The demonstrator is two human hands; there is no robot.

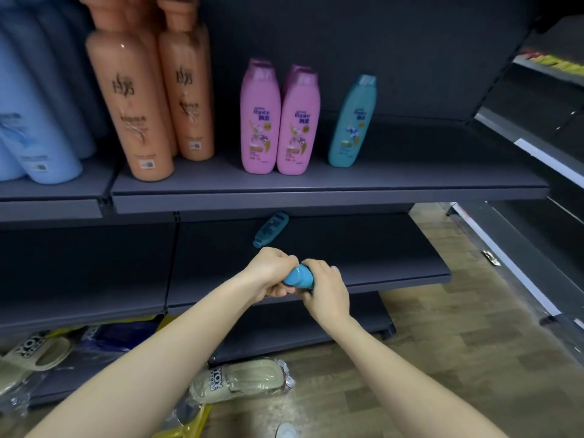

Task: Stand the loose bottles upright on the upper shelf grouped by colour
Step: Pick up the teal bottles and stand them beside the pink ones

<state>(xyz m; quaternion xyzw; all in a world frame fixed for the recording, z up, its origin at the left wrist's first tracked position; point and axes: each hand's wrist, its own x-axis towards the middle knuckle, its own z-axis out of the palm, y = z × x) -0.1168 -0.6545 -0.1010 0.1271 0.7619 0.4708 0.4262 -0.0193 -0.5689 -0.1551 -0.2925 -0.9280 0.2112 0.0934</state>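
Both hands hold one teal bottle (298, 277) in front of the lower shelf (395, 273): my left hand (273, 271) grips its left side and my right hand (325, 287) curls round its right side. Most of that bottle is hidden by my fingers. A second teal bottle (271, 229) lies on its side at the back of the lower shelf. On the upper shelf (410, 181) two pink bottles (279, 121) stand upright side by side, and one teal bottle (353, 121) stands just right of them.
Tall orange bottles (148, 99) and pale blue bottles (34, 121) stand at the left of the upper shelf. The upper shelf is bare right of the standing teal bottle. Packaged slippers (240, 379) lie on the wooden floor below. Another shelving unit (537, 153) runs along the right.
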